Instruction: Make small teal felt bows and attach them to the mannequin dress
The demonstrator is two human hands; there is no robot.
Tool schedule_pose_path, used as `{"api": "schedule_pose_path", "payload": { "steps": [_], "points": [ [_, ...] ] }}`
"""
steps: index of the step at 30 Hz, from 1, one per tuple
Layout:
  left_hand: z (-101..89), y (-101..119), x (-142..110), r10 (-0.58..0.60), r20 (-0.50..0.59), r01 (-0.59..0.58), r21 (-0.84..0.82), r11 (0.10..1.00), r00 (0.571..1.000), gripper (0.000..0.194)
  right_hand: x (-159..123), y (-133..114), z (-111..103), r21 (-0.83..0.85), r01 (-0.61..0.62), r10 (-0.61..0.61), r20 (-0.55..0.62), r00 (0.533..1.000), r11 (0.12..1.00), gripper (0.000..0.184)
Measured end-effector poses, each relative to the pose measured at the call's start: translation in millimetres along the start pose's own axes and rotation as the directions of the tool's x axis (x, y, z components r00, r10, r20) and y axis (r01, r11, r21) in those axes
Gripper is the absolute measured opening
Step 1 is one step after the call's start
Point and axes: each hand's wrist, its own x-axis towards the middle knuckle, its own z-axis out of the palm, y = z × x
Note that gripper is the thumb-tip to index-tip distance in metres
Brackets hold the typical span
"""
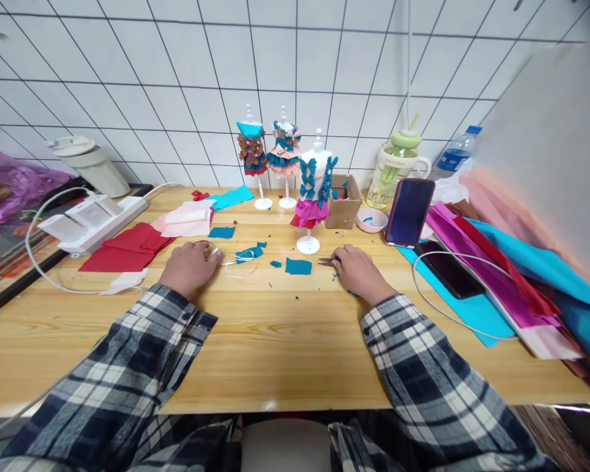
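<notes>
Wooden desk [270,357], contents from left. One pale tumbler [96,167], standing behind a white power strip [118,219] with plugs. One red sheet [120,252], partly beneath pale pink sheets [187,219]. Left hand [189,267]: resting on the desk, fingers curled beside white cord; grip on it cannot be told. One ragged teal scrap [259,250], cord across it. Two dressed miniature mannequins [284,157], upright at the rear. One teal rectangle [298,266], flat between the hands. One mannequin in magenta skirt [311,211], upright just behind it. Right hand [358,270]: fingers clamped on a dark pointed tool [326,262], tips towards the rectangle. One cardboard box [343,213]; one pink dish [372,226]; one propped phone [410,211]. One dark phone [450,269], lying flat among coloured sheets [482,318].
</notes>
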Motion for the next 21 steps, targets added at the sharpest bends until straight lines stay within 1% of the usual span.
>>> {"api": "schedule_pose_path", "payload": {
  "steps": [1, 2, 3, 4, 5, 6, 7, 8, 9, 10, 11, 13, 15, 17, 19, 20, 21],
  "points": [
    [-1.6, 5, -1, -0.052, -0.047, 0.058, 0.143, 0.988, 0.998, 0.044, 0, 0, 0, 0.005, -0.009, 0.009, -0.010, 1.000, 1.000, 0.019],
    [-3.6, 13, -3, -0.076, -0.087, 0.094, 0.228, 0.969, 0.993, 0.049, 0, 0, 0, 0.009, -0.015, 0.015, -0.021, 1.000, 1.000, 0.020],
    [-5.5, 23, -5, -0.073, -0.130, 0.106, 0.269, 0.957, 0.989, 0.051, -1, 0, 0, 0.012, -0.018, 0.018, -0.031, 0.999, 1.000, 0.021],
    [-6.8, 34, -7, -0.010, -0.170, 0.067, 0.333, 0.941, 0.985, 0.049, 0, 0, 0, 0.013, -0.019, 0.020, -0.036, 0.999, 1.000, 0.023],
    [-6.8, 47, -9, 0.086, -0.160, -0.022, 0.363, 0.932, 0.983, 0.043, 0, 0, 1, 0.012, -0.022, 0.023, -0.037, 0.999, 1.000, 0.024],
    [-5.1, 61, -11, 0.199, -0.116, -0.147, 0.354, 0.924, 0.973, 0.037, 0, 0, 1, 0.011, -0.026, 0.027, -0.033, 0.999, 1.000, 0.024],
    [-1.6, 74, -13, 0.307, -0.060, -0.274, 0.315, 0.909, 0.950, 0.032, 1, 1, 1, 0.011, -0.032, 0.032, -0.029, 0.999, 0.999, 0.024],
    [3.8, 87, -15, 0.411, 0.024, -0.401, 0.274, 0.874, 0.911, 0.029, 1, 1, 1, 0.013, -0.037, 0.037, -0.027, 0.999, 0.999, 0.024],
    [10.5, 98, -16, 0.507, 0.117, -0.521, 0.217, 0.826, 0.854, 0.027, 1, 2, 1, 0.018, -0.044, 0.045, -0.031, 0.999, 0.999, 0.023],
    [18.2, 107, -16, 0.544, 0.188, -0.573, 0.171, 0.802, 0.818, 0.027, 1, 2, 0, 0.024, -0.054, 0.055, -0.041, 0.998, 0.998, 0.023],
    [26.1, 114, -16, 0.552, 0.237, -0.590, 0.144, 0.794, 0.800, 0.027, 1, 1, -1, 0.033, -0.065, 0.067, -0.060, 0.996, 0.997, 0.023],
    [40.3, 121, -13, 0.535, 0.289, -0.586, 0.127, 0.801, 0.794, 0.026, 0, -3, -6, 0.060, -0.078, 0.085, -0.124, 0.989, 0.995, 0.021],
    [49.8, 123, -9, 0.524, 0.335, -0.586, 0.116, 0.802, 0.783, 0.025, -2, -13, -10, 0.098, -0.026, 0.045, -0.190, 0.981, 0.995, 0.019],
    [53.9, 123, -7, 0.520, 0.358, -0.586, 0.101, 0.804, 0.775, 0.024, -5, -28, -11, 0.139, 0.121, -0.090, -0.211, 0.973, 0.983, 0.019],
    [54.4, 122, -8, 0.519, 0.357, -0.581, 0.089, 0.809, 0.777, 0.024, -7, -45, -9, 0.175, 0.278, -0.247, -0.179, 0.952, 0.945, 0.021],
    [54.1, 123, -10, 0.518, 0.353, -0.579, 0.086, 0.811, 0.779, 0.024, -8, -51, -7, 0.183, 0.317, -0.294, -0.145, 0.945, 0.930, 0.020],
    [53.6, 123, -12, 0.515, 0.351, -0.575, 0.087, 0.814, 0.782, 0.024, -8, -57, -4, 0.190, 0.331, -0.317, -0.104, 0.943, 0.924, 0.020]
  ]
}}
